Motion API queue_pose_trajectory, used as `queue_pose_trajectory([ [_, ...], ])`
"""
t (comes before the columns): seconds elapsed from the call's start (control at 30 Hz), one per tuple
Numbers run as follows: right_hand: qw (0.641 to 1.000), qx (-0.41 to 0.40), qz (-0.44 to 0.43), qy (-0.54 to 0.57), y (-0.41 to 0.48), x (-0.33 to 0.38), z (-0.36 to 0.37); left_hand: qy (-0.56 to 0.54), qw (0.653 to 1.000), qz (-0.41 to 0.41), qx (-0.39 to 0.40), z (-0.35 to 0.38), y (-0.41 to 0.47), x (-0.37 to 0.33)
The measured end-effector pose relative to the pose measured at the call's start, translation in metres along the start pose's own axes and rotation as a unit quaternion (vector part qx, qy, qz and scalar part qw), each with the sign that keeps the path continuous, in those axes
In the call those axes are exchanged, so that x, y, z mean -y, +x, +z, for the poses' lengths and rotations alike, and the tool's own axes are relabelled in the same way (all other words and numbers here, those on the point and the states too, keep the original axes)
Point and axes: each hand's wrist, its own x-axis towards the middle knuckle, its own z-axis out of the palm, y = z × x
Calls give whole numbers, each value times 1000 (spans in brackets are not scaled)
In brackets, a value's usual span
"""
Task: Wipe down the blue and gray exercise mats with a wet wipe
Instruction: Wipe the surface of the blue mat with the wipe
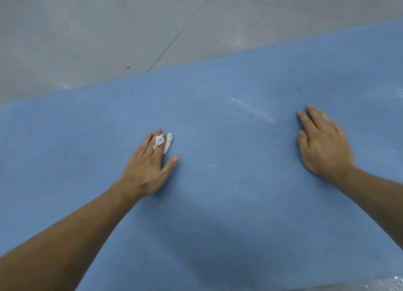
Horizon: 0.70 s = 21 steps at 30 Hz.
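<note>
- Mat (pixel 229 214): blue, lies flat and fills most of the view, running from lower left to upper right. Its far edge borders the floor (pixel 87 29).
- Left hand (pixel 146 170): palm down on the mat, left of centre. Fingers (pixel 149 138) nearly straight and close together, thumb (pixel 172 161) spread to the side and touching the mat.
- Wipe (pixel 168 143): white, bunched small, under the left fingertips. One part pokes up between two fingers, another sticks out beside the finger nearest the thumb. It is pressed to the mat by straight fingers, with no curled grasp visible.
- Right hand (pixel 325 146): flat on the mat, palm down, well apart from the left hand. Fingers extended and slightly spread, holding nothing.
- Both forearms bare, entering from the bottom corners.
- Streak (pixel 250 110): pale, glistening, on the mat between the hands, nearer the right hand and beyond it.
- Flecks (pixel 208 163): a few small white specks on the mat just right of the left thumb.
- Floor: gray, with a dark seam (pixel 174 40) running diagonally to the mat's far edge, plus two small dark spots.
- Bottom right corner: a shiny pale strip past the mat's near edge; cannot tell what it is.
- Image slightly blurred.
</note>
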Motion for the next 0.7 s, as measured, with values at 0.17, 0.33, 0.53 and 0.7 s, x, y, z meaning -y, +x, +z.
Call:
queue_pose_trajectory([
  [0.17,1000,-1,-6,-4,0,-2,6,4,986,167,4,36,-50,-72],
  [0.33,1000,-9,-5,-3,-1,-1,10,35,960,276,1,81,-109,-117],
  [0.53,1000,12,-10,-6,-13,2,8,21,977,212,-2,59,-88,-80],
  [0.7,999,24,-22,-11,-31,-3,10,17,999,-30,-32,29,-47,-9],
])
